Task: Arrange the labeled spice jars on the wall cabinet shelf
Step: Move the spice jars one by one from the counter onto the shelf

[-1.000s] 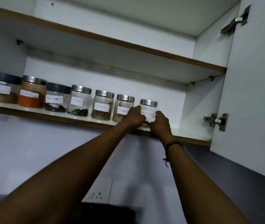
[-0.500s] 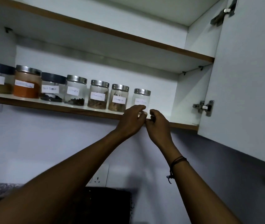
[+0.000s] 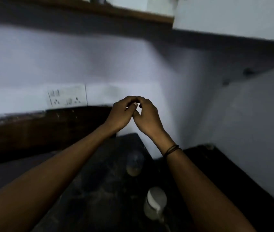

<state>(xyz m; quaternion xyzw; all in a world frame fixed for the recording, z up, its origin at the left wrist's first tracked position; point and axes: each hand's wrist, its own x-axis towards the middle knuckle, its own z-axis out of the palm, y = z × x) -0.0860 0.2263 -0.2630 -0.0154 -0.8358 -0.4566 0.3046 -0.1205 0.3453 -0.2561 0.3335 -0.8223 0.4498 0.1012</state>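
My left hand (image 3: 121, 114) and my right hand (image 3: 147, 116) are held together in front of the wall, below the shelf, with their curled fingertips touching. A small dark speck (image 3: 140, 106) sits pinched at the right hand's fingertips; what it is I cannot tell. Only the brown front edge of the cabinet shelf (image 3: 116, 12) shows at the top, and the jars on it are out of view. On the dark counter below stand two blurred jars: a clear jar (image 3: 134, 164) and a jar with a white lid (image 3: 156, 202).
The white cabinet door (image 3: 233, 17) hangs open at the upper right. A wall socket plate (image 3: 67, 97) is left of my hands. The dark counter (image 3: 99, 190) runs below, with a side wall (image 3: 250, 123) on the right. The frame is motion-blurred.
The view has swung down from the shelf to the counter. Both hands have come off the last jar and dropped below the shelf, staying pressed together.
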